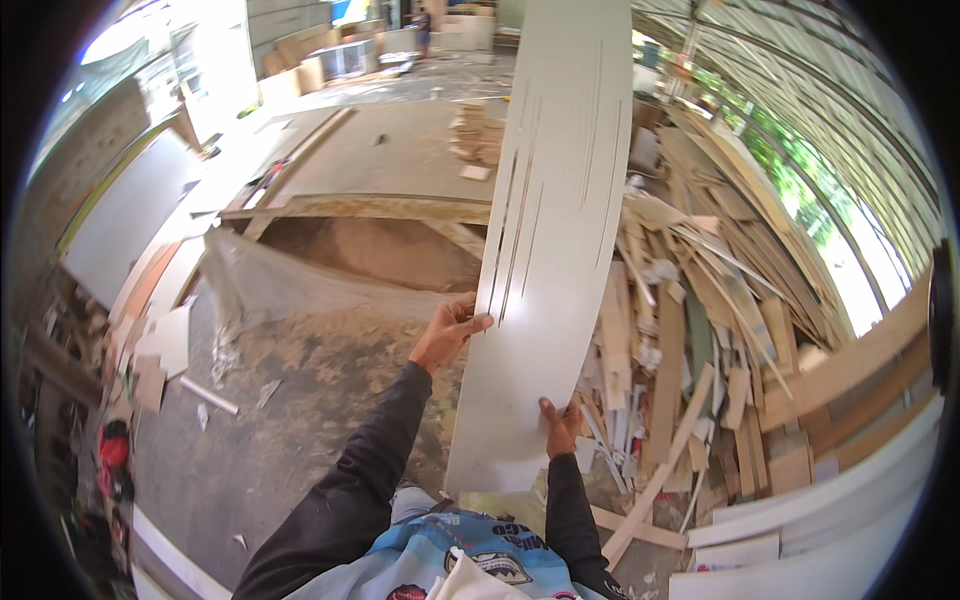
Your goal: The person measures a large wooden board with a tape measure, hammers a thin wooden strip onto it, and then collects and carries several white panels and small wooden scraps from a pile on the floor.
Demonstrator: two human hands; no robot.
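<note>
I have one long pale grey board (pixel 555 250) held up in front of me, running from near my chest up toward the far end of the shed and leaning slightly right at its top. Both hands are on it — two in all. My left hand (pixel 448 332) grips the board's left edge about a third of the way up, fingers (pixel 472 322) curled over onto its face. My right hand (pixel 561 427) clasps the right edge lower down, near the bottom corner, thumb on the face. I count roughly six narrow dark slits cut lengthwise into the board, four toward the left side and two toward the right. To the right lies a big heap of offcut strips (pixel 700 330) — too many to count. To the left, the sawdust-strewn floor (pixel 300 400) carries one short white tube (pixel 209 395). One small stack of blocks (pixel 478 132) sits far off.
</note>
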